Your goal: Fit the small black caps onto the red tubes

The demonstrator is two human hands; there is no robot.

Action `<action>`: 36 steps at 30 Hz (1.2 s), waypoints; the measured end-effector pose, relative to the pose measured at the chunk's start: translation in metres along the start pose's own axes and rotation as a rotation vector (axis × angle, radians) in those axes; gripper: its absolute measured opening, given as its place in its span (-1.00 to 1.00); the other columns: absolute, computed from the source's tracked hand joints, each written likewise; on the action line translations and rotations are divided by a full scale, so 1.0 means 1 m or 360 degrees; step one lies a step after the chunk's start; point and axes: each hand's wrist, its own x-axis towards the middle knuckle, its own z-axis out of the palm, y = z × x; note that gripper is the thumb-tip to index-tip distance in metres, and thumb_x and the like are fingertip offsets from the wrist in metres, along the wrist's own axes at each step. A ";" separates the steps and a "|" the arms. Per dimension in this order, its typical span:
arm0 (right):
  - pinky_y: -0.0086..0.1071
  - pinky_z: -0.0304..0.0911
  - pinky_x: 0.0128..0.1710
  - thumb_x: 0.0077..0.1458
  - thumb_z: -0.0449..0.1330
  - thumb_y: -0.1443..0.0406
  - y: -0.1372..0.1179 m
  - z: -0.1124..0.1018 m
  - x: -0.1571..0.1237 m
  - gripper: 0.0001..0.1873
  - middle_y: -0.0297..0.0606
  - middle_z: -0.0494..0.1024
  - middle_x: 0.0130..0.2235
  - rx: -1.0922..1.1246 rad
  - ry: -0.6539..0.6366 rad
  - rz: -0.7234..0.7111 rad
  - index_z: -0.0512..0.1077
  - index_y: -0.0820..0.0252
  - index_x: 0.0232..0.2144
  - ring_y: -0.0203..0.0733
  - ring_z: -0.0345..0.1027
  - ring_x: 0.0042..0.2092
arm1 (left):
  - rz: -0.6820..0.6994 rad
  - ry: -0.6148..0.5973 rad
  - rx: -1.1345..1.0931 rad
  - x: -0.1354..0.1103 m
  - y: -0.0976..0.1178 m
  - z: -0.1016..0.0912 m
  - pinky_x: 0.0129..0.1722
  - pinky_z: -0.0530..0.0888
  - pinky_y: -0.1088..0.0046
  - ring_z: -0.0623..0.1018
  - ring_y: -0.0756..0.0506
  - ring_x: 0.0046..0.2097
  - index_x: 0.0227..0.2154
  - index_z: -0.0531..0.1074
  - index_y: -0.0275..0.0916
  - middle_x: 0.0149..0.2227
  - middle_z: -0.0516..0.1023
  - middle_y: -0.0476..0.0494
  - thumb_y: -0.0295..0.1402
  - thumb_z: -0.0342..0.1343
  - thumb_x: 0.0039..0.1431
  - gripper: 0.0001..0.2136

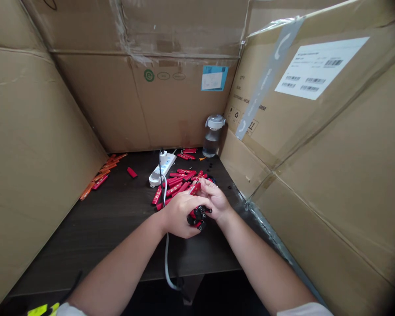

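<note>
My left hand point(181, 215) is wrapped round a bunch of slim red sticks with round black ends point(199, 217). The black ends point toward me, and most of the red bodies are hidden by the fingers. Just beyond it, my right hand point(217, 199) has its fingertips closed at the end of a red stick with gold marks point(194, 188), which slants up from the left hand. The two hands are close together. On the dark table past them lies a loose pile of similar red pieces point(174, 188), some with gold lettering.
A white power strip point(164, 169) with a plug stands behind the pile, and its grey cable point(166, 259) runs under my left wrist. A water bottle point(212, 138) is at the back right. Orange strips point(105, 169) lie left. Cardboard walls point(184, 105) enclose the dark table point(118, 228).
</note>
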 end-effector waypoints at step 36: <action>-0.34 0.22 -0.35 -0.07 0.22 0.15 -0.001 -0.047 0.030 -0.79 -0.23 0.52 -0.44 -0.2354 0.0745 -0.0698 0.44 0.19 -0.48 -0.18 0.37 -0.40 | -0.1000 0.0157 0.0144 0.013 -0.030 -0.022 -0.21 0.41 0.41 0.51 -0.08 -0.29 -0.12 0.34 -0.16 -0.31 0.49 -0.05 -0.41 0.22 -0.21 -0.53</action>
